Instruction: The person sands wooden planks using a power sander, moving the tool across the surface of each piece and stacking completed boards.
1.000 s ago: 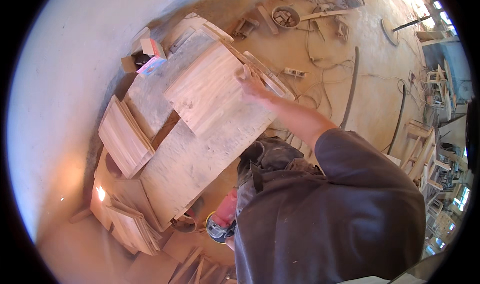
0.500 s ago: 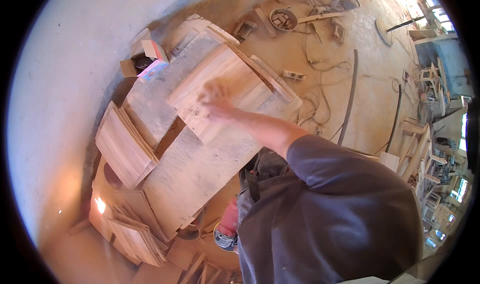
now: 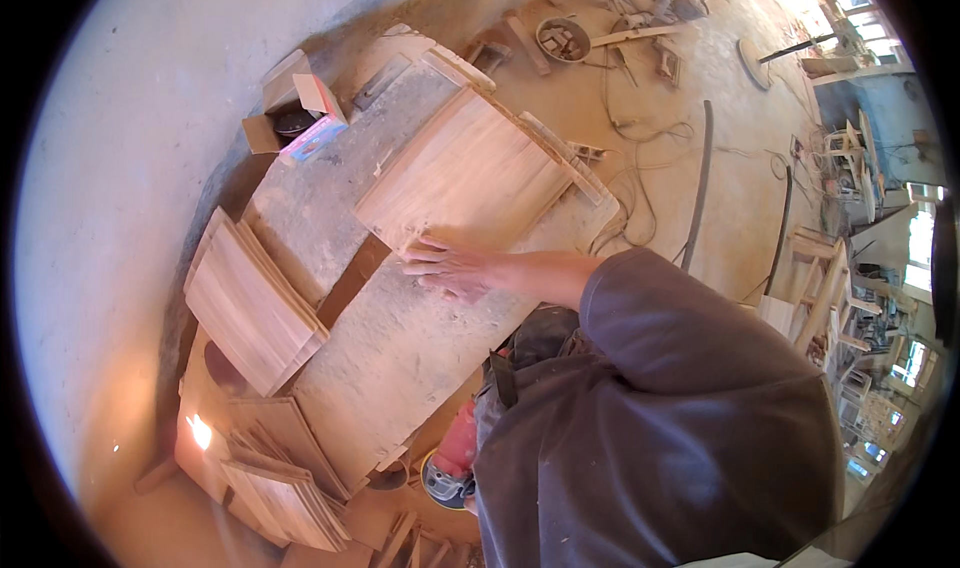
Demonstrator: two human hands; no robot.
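1. Brown striped wood panel [image 3: 465,173], upper middle of the frame, lying flat on a dusty pale table [image 3: 385,353].
2. Right hand [image 3: 455,268] is palm down at the panel's lower edge, middle of the frame. Fingers are loosely spread and pointing left, not gripping anything. Can't really tell how hard it's pressing, if at all.
3. Left hand [image 3: 472,505] is basically just a sliver of skin down low, next to a red power tool [image 3: 457,448] with a yellow-edged disc. The grip is hidden, so I can't say how closed it is.
4. Stack of similar panels [image 3: 255,303] sits at the left, and another panel stack [image 3: 285,498] leans at the lower left.
5. Open cardboard box [image 3: 318,136], upper left, has something dark and round inside.
6. Up top there's a round tub [image 3: 541,48] of wood chunks on the floor, with cables [image 3: 640,193] snaking around below it.
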